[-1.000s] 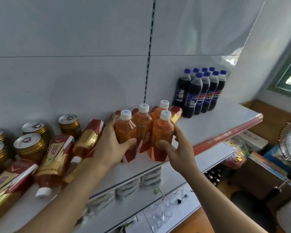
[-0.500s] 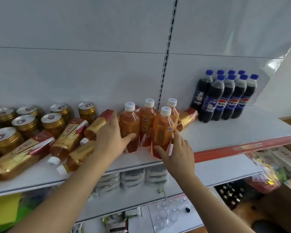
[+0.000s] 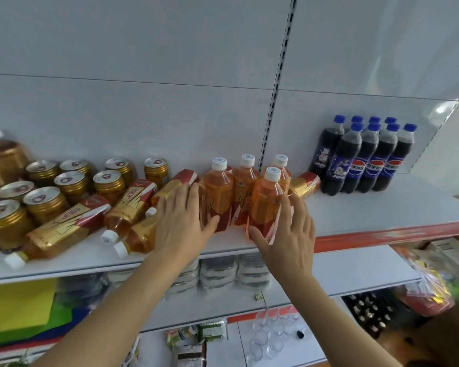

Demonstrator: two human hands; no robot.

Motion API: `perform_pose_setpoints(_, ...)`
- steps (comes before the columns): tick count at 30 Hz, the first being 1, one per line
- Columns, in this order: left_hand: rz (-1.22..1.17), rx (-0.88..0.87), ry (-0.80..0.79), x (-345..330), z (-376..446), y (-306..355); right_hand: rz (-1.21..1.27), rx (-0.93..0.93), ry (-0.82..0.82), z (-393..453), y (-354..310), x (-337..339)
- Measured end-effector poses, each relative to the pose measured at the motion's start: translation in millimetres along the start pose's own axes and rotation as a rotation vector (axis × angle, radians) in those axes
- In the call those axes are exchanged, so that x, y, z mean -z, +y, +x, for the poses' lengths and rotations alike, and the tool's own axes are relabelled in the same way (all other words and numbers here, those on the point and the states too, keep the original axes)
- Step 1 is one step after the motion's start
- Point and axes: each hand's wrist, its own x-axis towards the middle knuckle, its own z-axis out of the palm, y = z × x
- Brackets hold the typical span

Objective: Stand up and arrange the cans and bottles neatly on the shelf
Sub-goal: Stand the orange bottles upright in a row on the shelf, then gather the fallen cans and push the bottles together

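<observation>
Four orange tea bottles point(image 3: 245, 193) stand upright in a tight cluster at mid-shelf, touching one another, with the front bottle point(image 3: 267, 205) at the 4 o'clock corner of the group. The left hand point(image 3: 182, 221) lies flat against the 9 o'clock side of the cluster, fingers straight and thumb spread across the base of the nearest bottle; it presses and grips nothing. The right hand point(image 3: 285, 234) is likewise spread, fingers extended along the 3 o'clock side of the front bottle and thumb under its lower label. At 9 o'clock from the cluster, several tea bottles point(image 3: 129, 207) lie on their sides, caps towards the shelf edge, and one more toppled bottle point(image 3: 304, 184) lies just beyond the group at 2 o'clock. Gold cans point(image 3: 64, 186) stand upright further towards 9 o'clock; the cola bottles point(image 3: 366, 157) stand in neat rows at 2 o'clock, well apart. The shelf point(image 3: 382, 207) surface is smooth painted metal. The bottles appear full, so each should feel moderately heavy and steady once upright, yet tall and narrow enough to tip if pushed near the cap. The thin plastic wall probably yields under a squeeze and the glossy label sleeve is likely slippery. Recommended hold: wrap the hand round the labelled mid-body, below the shoulder, not at the cap. Sideways nudges belong low on the body.
</observation>
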Motion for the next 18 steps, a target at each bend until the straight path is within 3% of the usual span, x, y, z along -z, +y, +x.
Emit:
perform_pose_setpoints(4,0.002,-0.013,0.046,17,-9,-19,-0.012,0.194,0.091,1,-33,14)
perform_pose_setpoints(8,0.013,-0.010,0.093,44,-29,-58,0.003,0.334,0.043,-10,-95,13)
perform_pose_setpoints(12,0.072,0.044,0.110,77,-63,-129,0.005,0.390,-0.077,-33,-177,4)
perform_pose_setpoints(18,0.130,0.154,0.159,119,-127,-254,0.081,0.520,-0.123,-75,-309,-16)
